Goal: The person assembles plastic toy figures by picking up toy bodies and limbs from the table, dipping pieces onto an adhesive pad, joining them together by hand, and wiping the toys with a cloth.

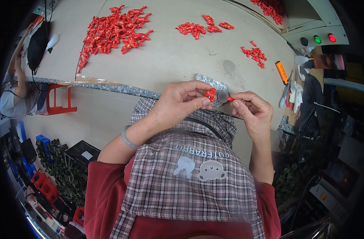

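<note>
My left hand (176, 99) pinches a small red figure piece (210, 94) with dark and light spots between thumb and fingers. A smaller red piece (229, 99) sits in the fingertips of my right hand (254, 111), a short way to the right of the first. Between my hands, at the table's near edge, is a small round grey dish (223, 96) beside a speckled grey pad (211, 81). The two red pieces are apart. Beyond my hands lie a small group of red figures (192, 30) and a cluster of small red parts (254, 55).
A large heap of red figures (116, 32) covers the table's far left. At right are an orange tool (282, 72), a bottle (327, 62), a white cloth (296, 95) and a box with lit buttons (317, 39). Another person (16, 87) sits at far left near a red stool (60, 99).
</note>
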`<action>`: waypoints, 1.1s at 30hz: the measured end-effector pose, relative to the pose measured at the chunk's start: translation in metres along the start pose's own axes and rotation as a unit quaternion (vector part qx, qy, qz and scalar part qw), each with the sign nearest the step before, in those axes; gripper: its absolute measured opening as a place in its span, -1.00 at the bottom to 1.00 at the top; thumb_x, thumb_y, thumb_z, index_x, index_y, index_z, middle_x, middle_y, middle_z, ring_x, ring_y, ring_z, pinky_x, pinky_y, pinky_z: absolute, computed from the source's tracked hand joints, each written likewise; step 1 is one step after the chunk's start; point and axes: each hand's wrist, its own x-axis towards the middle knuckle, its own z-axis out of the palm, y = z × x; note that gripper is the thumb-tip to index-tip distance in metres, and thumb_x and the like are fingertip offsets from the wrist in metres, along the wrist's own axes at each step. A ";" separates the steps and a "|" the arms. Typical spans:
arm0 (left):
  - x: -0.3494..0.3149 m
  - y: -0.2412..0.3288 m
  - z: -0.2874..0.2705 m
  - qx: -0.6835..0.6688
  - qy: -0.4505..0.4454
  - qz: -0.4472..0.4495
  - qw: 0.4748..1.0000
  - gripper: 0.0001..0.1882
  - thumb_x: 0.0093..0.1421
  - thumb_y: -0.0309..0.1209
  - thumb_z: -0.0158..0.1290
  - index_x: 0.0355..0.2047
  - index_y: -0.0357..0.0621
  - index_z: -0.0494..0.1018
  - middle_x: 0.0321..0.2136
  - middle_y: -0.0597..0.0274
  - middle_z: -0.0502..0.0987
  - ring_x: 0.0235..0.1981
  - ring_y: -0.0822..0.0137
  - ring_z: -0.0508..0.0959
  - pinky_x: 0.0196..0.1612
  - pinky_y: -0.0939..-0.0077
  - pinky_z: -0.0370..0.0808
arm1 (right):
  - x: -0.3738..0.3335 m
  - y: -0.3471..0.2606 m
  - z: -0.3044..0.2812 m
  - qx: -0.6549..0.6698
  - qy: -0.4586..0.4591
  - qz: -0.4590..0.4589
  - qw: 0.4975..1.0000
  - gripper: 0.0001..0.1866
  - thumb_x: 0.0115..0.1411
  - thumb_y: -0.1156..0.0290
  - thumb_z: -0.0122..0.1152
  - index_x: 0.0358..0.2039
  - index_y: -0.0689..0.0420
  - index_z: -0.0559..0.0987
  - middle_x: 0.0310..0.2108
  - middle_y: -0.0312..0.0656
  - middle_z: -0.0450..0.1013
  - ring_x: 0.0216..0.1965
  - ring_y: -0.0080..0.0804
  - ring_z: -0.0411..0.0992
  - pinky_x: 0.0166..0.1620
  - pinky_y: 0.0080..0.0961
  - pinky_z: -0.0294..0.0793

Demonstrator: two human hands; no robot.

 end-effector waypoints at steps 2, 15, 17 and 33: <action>0.000 0.000 0.001 -0.005 -0.004 0.002 1.000 -0.70 0.26 -0.58 0.07 0.01 -0.40 0.42 -0.16 0.03 0.60 -0.20 0.30 0.63 -0.11 0.51 0.59 | -0.001 0.000 0.000 0.068 -0.024 0.031 0.997 -0.89 0.20 0.63 0.22 -0.25 0.32 0.62 -0.43 -0.23 0.55 -0.48 -0.63 0.48 -0.41 -0.75 0.47; 0.000 -0.002 0.006 -0.016 -0.003 0.014 1.000 -0.75 0.26 -0.63 0.04 -0.04 -0.39 0.43 -0.21 0.08 0.59 -0.15 0.34 0.62 -0.03 0.54 0.57 | -0.004 -0.002 0.024 0.004 0.011 -0.097 0.995 -0.90 0.18 0.67 0.21 -0.27 0.36 0.60 -0.42 -0.10 0.53 -0.51 -0.56 0.48 -0.47 -0.72 0.47; -0.001 -0.002 0.007 -0.017 -0.006 0.013 1.000 -0.75 0.26 -0.63 0.04 -0.04 -0.40 0.43 -0.21 0.08 0.59 -0.15 0.34 0.62 -0.03 0.54 0.57 | -0.005 -0.001 0.025 -0.015 0.014 -0.115 0.993 -0.90 0.16 0.69 0.22 -0.28 0.36 0.61 -0.41 -0.10 0.53 -0.51 -0.56 0.49 -0.47 -0.72 0.48; 0.001 -0.008 0.009 0.353 0.057 0.291 0.887 -0.76 0.11 -0.56 0.17 -0.17 -0.29 0.50 -0.34 0.02 0.62 -0.39 0.08 0.65 -0.35 0.38 0.59 | -0.008 0.012 0.038 -0.050 0.034 -0.151 0.987 -0.92 0.10 0.68 0.26 -0.35 0.30 0.61 -0.43 -0.14 0.56 -0.57 -0.53 0.51 -0.53 -0.65 0.48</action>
